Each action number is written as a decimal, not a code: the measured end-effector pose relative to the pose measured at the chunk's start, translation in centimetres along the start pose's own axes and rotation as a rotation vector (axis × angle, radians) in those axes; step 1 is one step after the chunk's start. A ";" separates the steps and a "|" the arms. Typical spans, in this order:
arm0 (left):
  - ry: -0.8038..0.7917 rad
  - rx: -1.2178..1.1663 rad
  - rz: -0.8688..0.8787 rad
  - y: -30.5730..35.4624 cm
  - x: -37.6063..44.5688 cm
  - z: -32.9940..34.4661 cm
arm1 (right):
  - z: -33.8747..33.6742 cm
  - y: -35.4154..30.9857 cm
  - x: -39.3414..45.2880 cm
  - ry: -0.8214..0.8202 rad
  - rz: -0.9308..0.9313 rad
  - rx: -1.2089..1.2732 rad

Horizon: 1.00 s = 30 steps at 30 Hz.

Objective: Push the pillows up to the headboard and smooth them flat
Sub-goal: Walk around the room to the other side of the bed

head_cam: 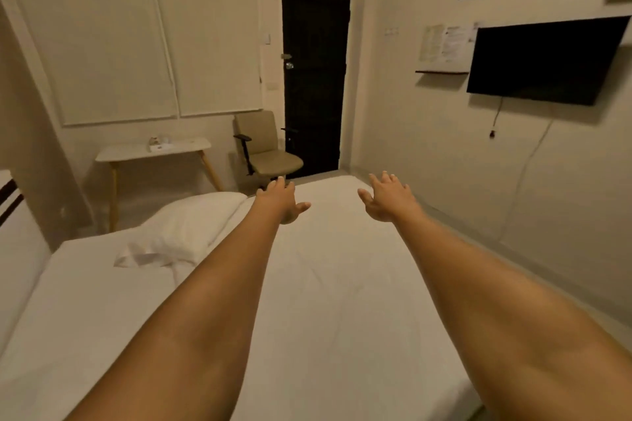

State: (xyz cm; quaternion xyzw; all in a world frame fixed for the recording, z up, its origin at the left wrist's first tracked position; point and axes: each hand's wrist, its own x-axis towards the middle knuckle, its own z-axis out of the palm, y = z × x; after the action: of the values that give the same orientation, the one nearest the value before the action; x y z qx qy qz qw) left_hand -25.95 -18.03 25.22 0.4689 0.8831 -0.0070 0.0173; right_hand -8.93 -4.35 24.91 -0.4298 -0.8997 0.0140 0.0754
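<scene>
A white pillow (191, 225) lies on the left half of the white bed (325, 284), its loose case end crumpled toward me. Both my arms stretch out over the bed. My left hand (282, 200) is out just right of the pillow's far corner, fingers straight, holding nothing. My right hand (388, 196) is spread open over the far part of the mattress, apart from the pillow. The padded headboard (17, 249) shows at the left edge.
Beyond the bed stand a small white table (154, 149) with small items and a beige chair (263, 147) by a dark door (314, 79). A black TV (543, 61) hangs on the right wall, with a cable trailing below.
</scene>
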 end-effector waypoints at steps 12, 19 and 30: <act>0.030 -0.049 0.285 28.6 4.7 0.3 | -2.8 27.6 -3.5 0.002 0.315 -0.055; 0.015 -0.047 0.475 42.7 6.3 1.0 | -3.6 40.0 -6.6 0.016 0.469 -0.065; 0.019 0.026 0.754 61.2 13.6 1.3 | -3.5 56.7 -5.2 0.015 0.723 -0.061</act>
State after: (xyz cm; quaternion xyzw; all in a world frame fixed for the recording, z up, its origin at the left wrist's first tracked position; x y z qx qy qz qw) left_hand 17.14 27.46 23.64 0.7611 0.6486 -0.0071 0.0045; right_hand 38.55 27.17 22.58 -0.7223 -0.6890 0.0096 0.0593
